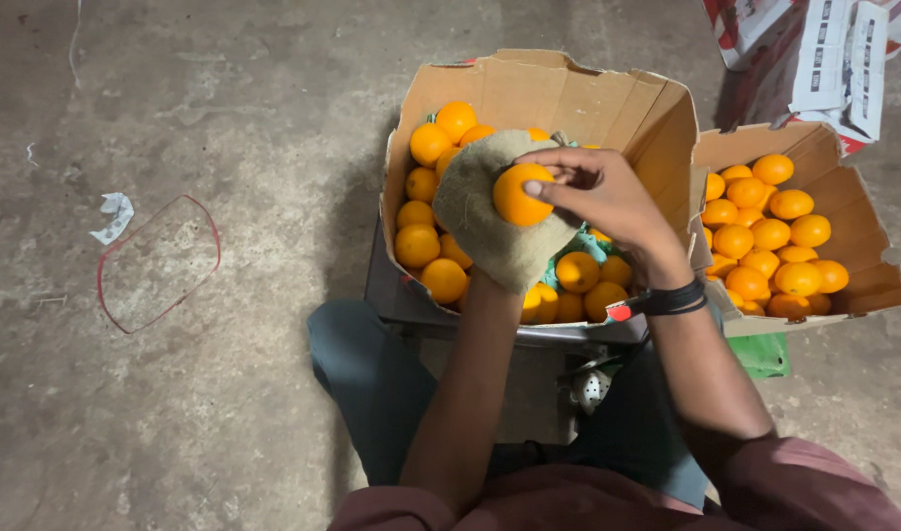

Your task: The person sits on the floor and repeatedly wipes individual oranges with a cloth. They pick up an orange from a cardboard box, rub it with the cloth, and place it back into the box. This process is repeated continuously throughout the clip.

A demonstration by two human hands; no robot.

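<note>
Left hand (490, 211), wrapped in burlap cloth (470, 202), cups 1 orange (520, 195); right hand (608, 197) pinches its top. Behind: 2 open brown cartons (569, 98), white-red package (814, 49) upper right.

Under our right fingers (569, 187) sits an orange (519, 195) with smooth, faintly glossy, finely dimpled peel. Beneath it our left hand (500, 231) is wrapped in a coarse, matt burlap cloth (485, 221) of rough open weave. Around our fingers stands a box (569, 98) of matt brown corrugated cardboard with raw edges. Far left of our fingers the concrete floor (224, 393) looks rough, dull and stained.
</note>
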